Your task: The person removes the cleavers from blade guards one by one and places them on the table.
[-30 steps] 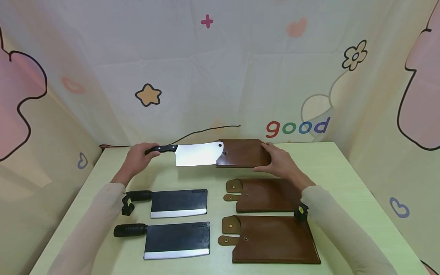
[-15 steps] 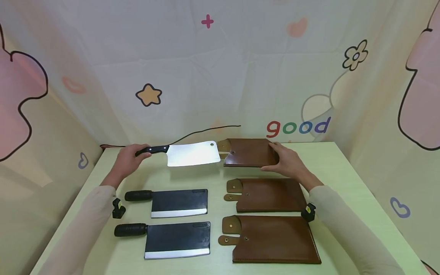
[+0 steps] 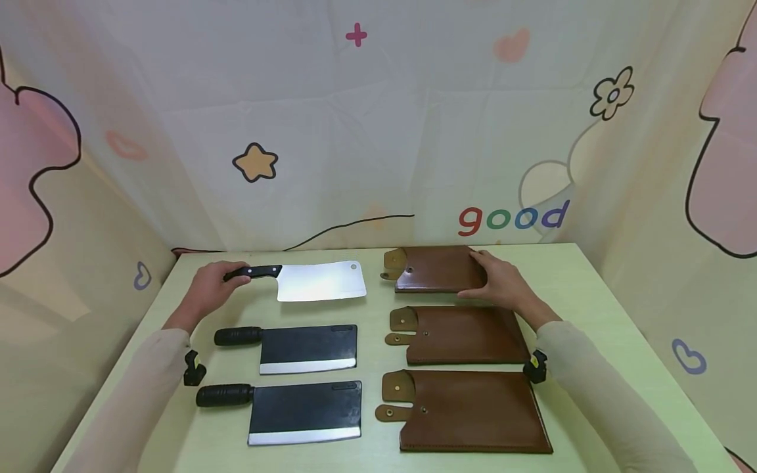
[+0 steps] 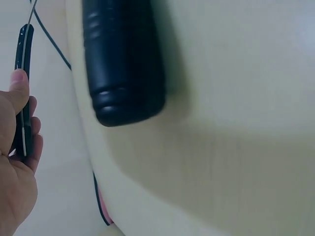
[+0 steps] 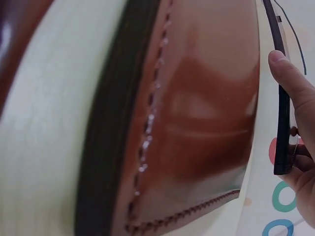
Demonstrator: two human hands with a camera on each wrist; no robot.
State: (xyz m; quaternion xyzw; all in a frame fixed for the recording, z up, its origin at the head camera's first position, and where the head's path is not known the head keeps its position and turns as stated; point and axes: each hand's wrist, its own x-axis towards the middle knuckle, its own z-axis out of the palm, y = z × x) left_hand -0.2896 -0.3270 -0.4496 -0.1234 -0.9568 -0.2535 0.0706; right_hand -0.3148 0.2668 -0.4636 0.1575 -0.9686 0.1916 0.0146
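Note:
At the far left of the table, my left hand (image 3: pixel 208 289) grips the black riveted handle of a shiny silver cleaver (image 3: pixel 322 281), its blade pointing right with a round hole at the tip corner. In the left wrist view, the thumb lies along the cleaver handle (image 4: pixel 23 93) with fingers curled beneath. My right hand (image 3: pixel 503 281) pinches the right end of a small brown leather sheath (image 3: pixel 437 269), thumb below and fingers above. The sheath's flap and strap face the cleaver tip, a short gap apart. The right wrist view shows this sheath edge-on (image 5: pixel 284 113) between thumb and fingers.
Two dark-bladed cleavers with black handles lie on the left, one in the middle row (image 3: pixel 309 348) and one in front (image 3: pixel 305 412). Opposite them lie a medium brown sheath (image 3: pixel 464 336) and a large one (image 3: pixel 476 410). A printed curtain (image 3: pixel 378 131) hangs behind the table.
The cleaver and the small sheath have drawn apart, cleaver leftward and sheath rightward, and both have come lower toward the table. The sheath's flap and strap have come into sight. The other items stay put.

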